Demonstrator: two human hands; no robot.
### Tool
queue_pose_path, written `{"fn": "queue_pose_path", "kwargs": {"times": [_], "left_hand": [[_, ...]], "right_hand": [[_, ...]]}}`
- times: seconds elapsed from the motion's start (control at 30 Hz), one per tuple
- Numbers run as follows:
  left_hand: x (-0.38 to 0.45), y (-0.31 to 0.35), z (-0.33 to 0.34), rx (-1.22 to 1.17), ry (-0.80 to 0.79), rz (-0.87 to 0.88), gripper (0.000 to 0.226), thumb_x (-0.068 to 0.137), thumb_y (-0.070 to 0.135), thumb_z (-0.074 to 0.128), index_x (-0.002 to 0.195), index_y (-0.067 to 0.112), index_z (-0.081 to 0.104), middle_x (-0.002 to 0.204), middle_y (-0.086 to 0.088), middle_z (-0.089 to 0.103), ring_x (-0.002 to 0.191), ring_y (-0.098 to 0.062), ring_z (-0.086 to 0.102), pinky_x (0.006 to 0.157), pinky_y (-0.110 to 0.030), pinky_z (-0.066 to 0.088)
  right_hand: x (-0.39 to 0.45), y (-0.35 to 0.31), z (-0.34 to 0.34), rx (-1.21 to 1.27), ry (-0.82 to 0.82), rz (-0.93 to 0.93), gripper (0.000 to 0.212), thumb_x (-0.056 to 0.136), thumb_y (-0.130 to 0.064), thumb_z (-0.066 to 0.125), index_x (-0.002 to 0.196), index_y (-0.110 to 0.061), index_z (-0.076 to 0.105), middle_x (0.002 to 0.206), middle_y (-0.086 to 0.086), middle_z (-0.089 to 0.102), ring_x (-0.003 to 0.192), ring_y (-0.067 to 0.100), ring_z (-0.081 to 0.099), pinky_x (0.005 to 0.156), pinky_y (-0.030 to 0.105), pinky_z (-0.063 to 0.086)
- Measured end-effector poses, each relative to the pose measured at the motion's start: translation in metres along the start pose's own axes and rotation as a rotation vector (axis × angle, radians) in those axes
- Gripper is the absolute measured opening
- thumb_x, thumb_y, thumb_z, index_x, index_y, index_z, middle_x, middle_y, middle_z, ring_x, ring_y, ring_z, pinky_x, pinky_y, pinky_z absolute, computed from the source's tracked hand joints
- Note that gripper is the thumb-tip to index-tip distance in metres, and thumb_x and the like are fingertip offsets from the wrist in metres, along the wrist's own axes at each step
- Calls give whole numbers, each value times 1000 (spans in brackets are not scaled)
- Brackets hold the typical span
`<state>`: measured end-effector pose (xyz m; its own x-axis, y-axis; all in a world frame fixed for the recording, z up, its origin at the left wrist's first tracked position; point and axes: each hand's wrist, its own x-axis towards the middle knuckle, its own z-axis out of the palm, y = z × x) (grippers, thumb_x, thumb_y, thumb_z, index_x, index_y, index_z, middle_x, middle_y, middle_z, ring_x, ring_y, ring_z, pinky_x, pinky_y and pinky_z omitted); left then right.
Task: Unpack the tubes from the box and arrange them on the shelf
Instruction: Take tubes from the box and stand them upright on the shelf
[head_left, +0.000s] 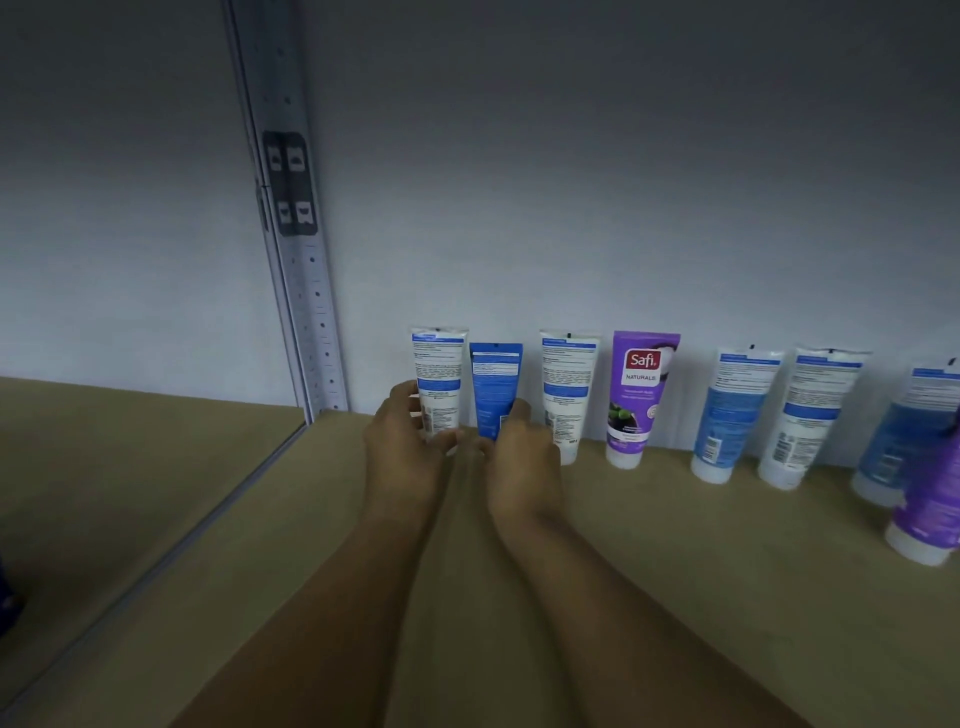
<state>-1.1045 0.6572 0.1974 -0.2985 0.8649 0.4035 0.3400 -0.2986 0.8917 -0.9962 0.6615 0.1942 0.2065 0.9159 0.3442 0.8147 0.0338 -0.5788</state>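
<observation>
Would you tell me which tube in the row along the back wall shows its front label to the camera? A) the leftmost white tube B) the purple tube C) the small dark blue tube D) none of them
B: only the purple tube shows a brand logo; the others show fine print.

Dim, cool, bluish cast overall; no lamp in view. Brightest across the pale back wall (571, 208) mid-frame, fading to grey toward the top and left corners. Soft, faint shadows only, beneath the forearms on the tan shelf board (675, 597). No glare or hot spots. Wide-angle bending marked: perforated metal upright (306, 291) leaning and bowed, tubes at far right splayed outward. Motion blur on the purple tube (930, 504) at the right edge and on the fingers of the left hand (402, 447) and right hand (524, 457). Sharpest on the Safi Naturals tube (641, 395), logo legible; fine print on the white tube (439, 382) unreadable. Soft, slightly smeared detail throughout
</observation>
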Motion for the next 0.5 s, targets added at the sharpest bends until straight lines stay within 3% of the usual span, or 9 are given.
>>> {"fn": "queue_pose_path", "kwargs": {"times": [0.13,0.27,0.37,0.5], "left_hand": [[8,-2,1,18,8,4,56,74,8,85,118,24,55,112,4,65,97,-13,64,73,-15,53],[4,0,1,17,-8,-46,53,72,13,86,112,26,54,113,3,66,97,-14,66,80,-27,59],[-9,9,-3,7,-22,-75,48,80,11,81,115,23,51,110,5,59,96,-11,59,71,-12,50],[-35,14,-13,174,13,-21,46,84,12,74,126,12,55,113,3,60,99,-13,56,82,-23,44]], "right_hand": [[6,-3,7,41,-13,8,48,96,-34,57,134,-13,38,136,11,53,126,26,52,99,37,50],[7,-3,9,24,-11,17,42,97,-30,59,130,-11,43,136,12,54,126,26,53,100,38,51],[2,-2,-1,34,-30,31,39,96,-27,60,129,-10,46,133,11,55,125,25,53,100,36,50],[-20,9,-26,3,-31,-18,25,96,-17,59,119,-7,57,121,12,63,113,26,60,93,33,52]]}}
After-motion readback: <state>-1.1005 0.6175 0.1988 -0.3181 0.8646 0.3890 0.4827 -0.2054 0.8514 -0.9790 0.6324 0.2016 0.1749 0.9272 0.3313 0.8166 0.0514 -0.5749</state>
